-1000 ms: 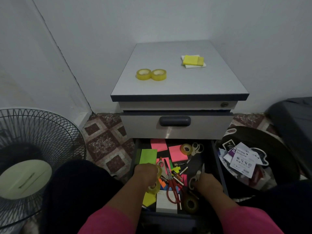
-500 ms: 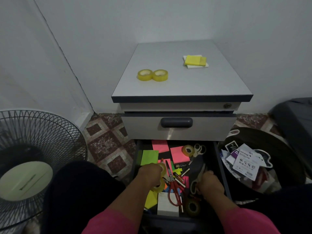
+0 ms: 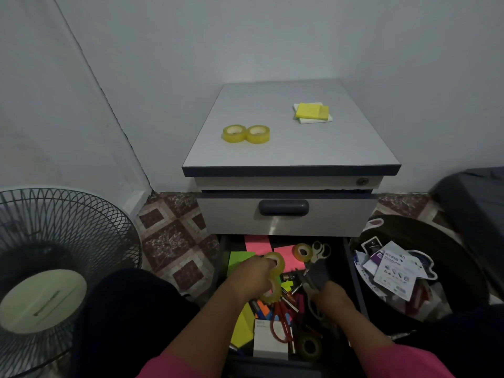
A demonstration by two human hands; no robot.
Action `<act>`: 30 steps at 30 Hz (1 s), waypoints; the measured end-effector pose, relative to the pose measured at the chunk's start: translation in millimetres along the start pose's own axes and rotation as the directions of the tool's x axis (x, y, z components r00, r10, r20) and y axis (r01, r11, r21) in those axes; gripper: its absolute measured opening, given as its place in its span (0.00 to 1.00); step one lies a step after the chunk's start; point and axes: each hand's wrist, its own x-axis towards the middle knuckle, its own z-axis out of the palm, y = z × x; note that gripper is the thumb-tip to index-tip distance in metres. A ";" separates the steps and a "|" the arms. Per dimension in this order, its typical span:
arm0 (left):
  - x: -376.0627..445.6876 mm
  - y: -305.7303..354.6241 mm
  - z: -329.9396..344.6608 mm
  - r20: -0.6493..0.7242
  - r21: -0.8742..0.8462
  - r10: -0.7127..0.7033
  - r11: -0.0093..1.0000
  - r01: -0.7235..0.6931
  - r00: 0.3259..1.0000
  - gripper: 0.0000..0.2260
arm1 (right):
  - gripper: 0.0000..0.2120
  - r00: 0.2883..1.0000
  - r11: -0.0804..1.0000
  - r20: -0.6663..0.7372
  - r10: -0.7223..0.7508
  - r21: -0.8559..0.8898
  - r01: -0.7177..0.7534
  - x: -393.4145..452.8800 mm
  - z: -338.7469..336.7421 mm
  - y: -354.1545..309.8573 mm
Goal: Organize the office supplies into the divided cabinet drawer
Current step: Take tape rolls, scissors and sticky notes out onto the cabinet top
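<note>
1. Your left hand (image 3: 252, 279) grips two yellowish tape rolls (image 3: 274, 278) above the open drawer (image 3: 351, 271); your right hand (image 3: 331, 296) curls around grey-handled scissors (image 3: 312, 289).
2. Beneath them lie red scissors (image 3: 281, 321), sticky notes, markers and a dark tape roll (image 3: 309, 346).
3. Farther back, another tape roll (image 3: 302, 252) touches pink notes (image 3: 257, 244).
4. On the cabinet surface (image 3: 291, 148) two tape rolls (image 3: 246, 134) touch; a yellow note pad (image 3: 312, 111) sits apart.
</note>
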 end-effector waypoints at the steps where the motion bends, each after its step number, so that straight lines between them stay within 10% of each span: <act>1: -3.3 3.2 -9.0 -0.022 -0.026 0.010 1.000 -0.010 1.000 0.26 | 0.20 1.000 1.000 -0.002 -0.022 0.007 0.022 -3.1 -6.3 -5.7; 14: -62.6 12.8 -185.7 -0.624 -0.304 -0.067 0.939 -0.162 0.778 0.24 | 0.04 0.857 0.730 -0.204 -0.473 0.455 0.510 -114.2 -129.6 -98.0; 22: -17.6 -18.5 -232.0 -0.505 -0.237 -0.145 0.971 0.025 0.851 0.25 | 0.06 0.758 0.601 -0.484 -0.437 0.470 0.646 -112.9 -166.7 -139.3; 30: 7.0 -17.5 -244.2 -0.438 -0.192 -0.005 0.977 -0.088 0.899 0.22 | 0.11 0.728 0.647 -0.547 -0.414 0.386 0.658 -59.3 -189.6 -191.0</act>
